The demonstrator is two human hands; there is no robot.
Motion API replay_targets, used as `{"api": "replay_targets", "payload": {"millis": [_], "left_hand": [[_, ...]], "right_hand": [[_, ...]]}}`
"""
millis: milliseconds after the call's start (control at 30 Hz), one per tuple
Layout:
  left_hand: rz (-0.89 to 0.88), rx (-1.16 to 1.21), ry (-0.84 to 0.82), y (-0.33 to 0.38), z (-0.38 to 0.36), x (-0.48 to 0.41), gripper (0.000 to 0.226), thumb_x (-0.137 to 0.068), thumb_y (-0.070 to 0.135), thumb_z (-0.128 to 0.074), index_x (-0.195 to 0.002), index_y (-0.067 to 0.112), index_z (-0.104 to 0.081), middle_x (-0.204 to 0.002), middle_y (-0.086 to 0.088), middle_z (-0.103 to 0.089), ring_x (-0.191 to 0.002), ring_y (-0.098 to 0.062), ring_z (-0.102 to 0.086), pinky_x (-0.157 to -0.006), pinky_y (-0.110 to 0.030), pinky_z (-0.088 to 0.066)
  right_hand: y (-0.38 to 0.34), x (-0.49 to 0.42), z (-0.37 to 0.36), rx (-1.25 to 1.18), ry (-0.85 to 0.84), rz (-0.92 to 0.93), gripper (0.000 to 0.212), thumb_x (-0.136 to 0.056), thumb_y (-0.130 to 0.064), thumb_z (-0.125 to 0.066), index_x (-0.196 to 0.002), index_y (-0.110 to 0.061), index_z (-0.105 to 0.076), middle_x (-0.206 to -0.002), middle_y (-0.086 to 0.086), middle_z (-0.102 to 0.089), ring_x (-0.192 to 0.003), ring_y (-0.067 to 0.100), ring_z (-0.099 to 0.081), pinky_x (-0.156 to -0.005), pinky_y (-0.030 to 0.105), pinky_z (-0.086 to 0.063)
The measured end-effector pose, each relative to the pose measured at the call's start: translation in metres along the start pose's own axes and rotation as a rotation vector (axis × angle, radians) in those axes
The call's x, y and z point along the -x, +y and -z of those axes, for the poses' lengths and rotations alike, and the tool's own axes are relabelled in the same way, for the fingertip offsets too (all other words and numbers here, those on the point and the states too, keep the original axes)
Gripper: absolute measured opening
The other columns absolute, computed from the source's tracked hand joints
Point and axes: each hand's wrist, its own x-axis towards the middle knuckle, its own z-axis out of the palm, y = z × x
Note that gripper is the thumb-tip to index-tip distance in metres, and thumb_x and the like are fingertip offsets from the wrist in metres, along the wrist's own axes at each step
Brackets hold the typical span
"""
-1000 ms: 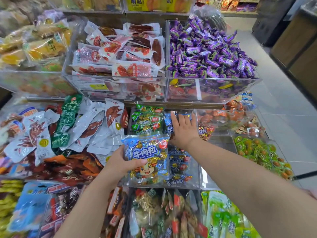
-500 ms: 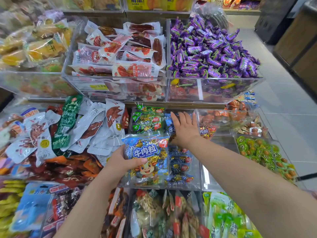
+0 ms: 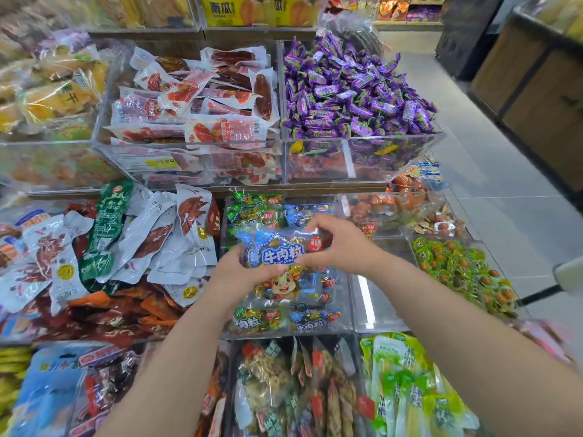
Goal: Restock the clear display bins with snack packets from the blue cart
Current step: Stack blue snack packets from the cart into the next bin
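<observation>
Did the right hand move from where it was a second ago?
Yes. The right hand left the back of the clear bin, came toward the person, and now pinches the top edge of the blue packet.

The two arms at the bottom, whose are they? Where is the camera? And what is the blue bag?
They belong to a person, not a machine. The camera sits on the person's head and looks down, so you see only arms and hands. The left hand and right hand both hold a blue bag of beef cubes over a clear bin with more such bags. Nearby bins hold purple candies, red sausage packets and green sweets.
</observation>
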Motion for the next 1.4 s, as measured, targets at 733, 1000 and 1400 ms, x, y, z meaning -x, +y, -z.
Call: {"api": "replay_targets", "payload": {"millis": [733,1000,1400], "left_hand": [[-0.021,0.130,0.126,-0.019,0.029,-0.010,0.094,-0.074,0.052,-0.070,-0.148,0.012,-0.029,-0.140,0.000,-0.044,-0.115,-0.012,-0.049,-0.093,-0.032,-0.036],[-0.024,0.184,0.102,-0.020,0.030,-0.012,0.087,-0.076,0.047,-0.070,-0.146,0.012,-0.032,-0.111,0.013,-0.051,-0.088,0.002,-0.049,-0.090,-0.033,-0.034],[-0.010,0.229,0.099,-0.022,0.030,-0.014,0.069,-0.080,0.040,-0.070,-0.138,0.012,-0.044,-0.069,0.036,-0.053,-0.059,0.021,-0.053,-0.061,-0.011,-0.043]], "right_hand": [[0.007,-0.049,0.007,1.132,-0.121,-0.168,0.035,-0.085,-0.023,-0.061,-0.119,-0.025,-0.053,-0.108,0.002,-0.063,-0.101,0.025,-0.060,-0.069,0.032,-0.036],[0.021,-0.065,-0.027,1.126,-0.264,-0.190,0.031,-0.089,-0.015,-0.053,-0.119,-0.025,-0.055,-0.122,0.004,-0.055,-0.119,0.027,-0.047,-0.096,0.040,-0.034],[0.047,-0.051,-0.063,1.043,-0.120,-0.189,0.085,-0.095,-0.031,-0.045,-0.147,-0.011,0.019,-0.156,0.020,0.005,-0.144,0.036,0.007,-0.114,0.049,0.010]]}}
